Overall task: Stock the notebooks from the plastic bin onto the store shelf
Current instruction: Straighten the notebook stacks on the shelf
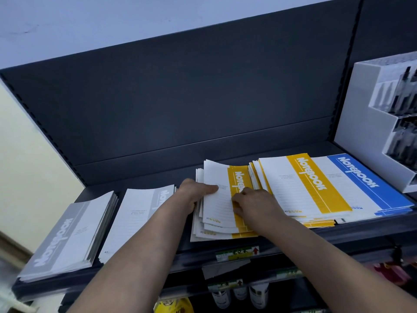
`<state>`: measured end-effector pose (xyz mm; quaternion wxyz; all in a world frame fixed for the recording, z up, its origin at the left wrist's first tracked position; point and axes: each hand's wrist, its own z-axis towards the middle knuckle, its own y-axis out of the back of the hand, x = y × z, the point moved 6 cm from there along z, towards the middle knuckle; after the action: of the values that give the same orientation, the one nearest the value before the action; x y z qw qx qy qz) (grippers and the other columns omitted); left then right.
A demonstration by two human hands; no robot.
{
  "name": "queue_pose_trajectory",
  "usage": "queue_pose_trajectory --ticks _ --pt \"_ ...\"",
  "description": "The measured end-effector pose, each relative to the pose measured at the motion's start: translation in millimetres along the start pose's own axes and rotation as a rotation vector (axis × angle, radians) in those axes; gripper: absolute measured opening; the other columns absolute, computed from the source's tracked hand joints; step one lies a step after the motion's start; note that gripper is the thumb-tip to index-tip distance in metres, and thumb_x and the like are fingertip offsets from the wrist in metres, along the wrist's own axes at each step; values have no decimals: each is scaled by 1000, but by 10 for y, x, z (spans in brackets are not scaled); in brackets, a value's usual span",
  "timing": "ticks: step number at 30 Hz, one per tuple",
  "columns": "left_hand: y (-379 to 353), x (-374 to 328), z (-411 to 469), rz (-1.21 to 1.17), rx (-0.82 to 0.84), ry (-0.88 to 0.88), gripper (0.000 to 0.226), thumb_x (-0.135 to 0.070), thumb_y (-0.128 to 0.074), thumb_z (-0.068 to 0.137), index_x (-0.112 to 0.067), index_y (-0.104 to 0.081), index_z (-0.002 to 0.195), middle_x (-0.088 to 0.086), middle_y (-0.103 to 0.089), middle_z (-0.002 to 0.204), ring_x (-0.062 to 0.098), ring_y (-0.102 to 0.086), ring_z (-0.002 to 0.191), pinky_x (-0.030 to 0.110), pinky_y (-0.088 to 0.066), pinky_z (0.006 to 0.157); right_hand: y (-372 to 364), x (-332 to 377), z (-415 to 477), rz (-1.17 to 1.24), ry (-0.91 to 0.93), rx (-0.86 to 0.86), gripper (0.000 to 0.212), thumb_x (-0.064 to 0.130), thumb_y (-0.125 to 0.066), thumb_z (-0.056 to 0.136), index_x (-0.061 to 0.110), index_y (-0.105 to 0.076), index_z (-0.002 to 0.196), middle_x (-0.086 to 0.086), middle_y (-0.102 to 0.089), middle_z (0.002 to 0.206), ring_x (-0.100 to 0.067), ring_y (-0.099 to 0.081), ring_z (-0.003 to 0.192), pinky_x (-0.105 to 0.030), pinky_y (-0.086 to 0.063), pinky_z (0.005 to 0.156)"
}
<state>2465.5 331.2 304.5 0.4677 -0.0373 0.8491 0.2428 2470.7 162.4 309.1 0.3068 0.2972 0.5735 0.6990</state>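
With the left hand point(195, 194), clasps the left edge of the small yellow notebooks point(217, 206), thumb flat on the top cover, other fingers hidden round the edge. With the right hand point(250, 203), bears down on the yellow band of the same cover, fingers curled; cannot tell whether pinching or only pressing. Directly under and between both hands, on the shelf point(365, 233): that stack, fanned and uneven, long axis running away from the body toward the back panel. About equally near either hand, left on the white side, right on the band side. Probably calls for squaring the fan before letting go. Just right of the right hand: large yellow notebooks point(316, 184), then blue notebooks point(363, 181), then a white display rack point(365, 136). Left of the left hand: two piles of grey notebooks point(67, 233). Below the wrists, a price label point(237, 253). No plastic bin in view.
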Motion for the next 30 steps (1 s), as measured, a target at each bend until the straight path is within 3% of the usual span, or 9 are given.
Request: queue_pose_trajectory --ticks 3,9,11,14,16,20,23,25,30 --pt "-43 23 -27 31 -20 -31 47 -19 -83 75 -3 -60 112 11 -70 104 25 -68 86 37 -57 71 -4 2 -5 -5 -10 4 33 35 -38 99 20 -55 123 -4 -57 114 -25 -59 96 -35 -47 81" --pt "-46 -67 -99 -7 -68 -147 45 -12 -78 78 -7 -54 115 12 -66 109 30 -67 95 49 -57 84 10 -33 -13 80 -63 26 40 39 -47 95 23 -46 132 -4 -52 126 -26 -56 106 -37 -48 89" --pt "-19 -108 -174 -106 -56 -181 39 -6 -74 82 -6 -52 114 14 -65 109 31 -66 95 51 -57 82 40 -62 -19 211 -126 24 62 38 -54 93 23 -27 146 -6 -36 144 -27 -46 125 -38 -44 98" --pt "118 -167 -330 -275 18 -278 33 -2 -68 87 -8 -52 115 13 -67 110 31 -69 95 50 -58 81 202 -106 -9 500 -243 -127 88 29 -58 93 30 9 151 -3 4 159 -24 -10 147 -39 -28 113" --pt "234 -229 -449 -327 78 -391 34 -4 -67 89 -11 -51 117 11 -69 111 29 -70 97 49 -58 83 314 -117 53 712 -283 -255 93 20 -58 93 34 14 149 -3 6 159 -23 -7 147 -38 -28 112" --pt "368 -262 -552 -322 104 -545 37 -8 -65 90 -17 -49 123 5 -68 114 25 -67 104 48 -56 88 479 -30 138 1027 -231 -414 93 1 -55 91 34 9 150 -1 -22 153 -19 -29 139 -40 -33 112" --pt "440 -220 -516 -231 -101 -647 48 -10 -66 88 -28 -48 129 -6 -65 116 17 -63 107 47 -55 90 539 71 119 937 -170 -478 97 -8 -54 88 35 8 149 -1 -25 151 -13 -36 131 -32 -40 103" --pt "423 -194 -542 -223 -188 -721 66 -7 -68 85 -36 -42 138 -12 -61 123 12 -59 113 44 -53 93 575 110 104 853 -144 -508 98 -9 -54 88 37 10 147 -1 -25 150 -5 -39 114 -26 -43 89" --pt "321 -53 -556 -267 -235 -789 88 -5 -69 85 -41 -21 149 -15 -46 141 10 -48 128 45 -52 97 534 104 76 833 -149 -470 100 -2 -53 92 44 22 139 6 -28 147 -3 -45 85 -19 -45 73"
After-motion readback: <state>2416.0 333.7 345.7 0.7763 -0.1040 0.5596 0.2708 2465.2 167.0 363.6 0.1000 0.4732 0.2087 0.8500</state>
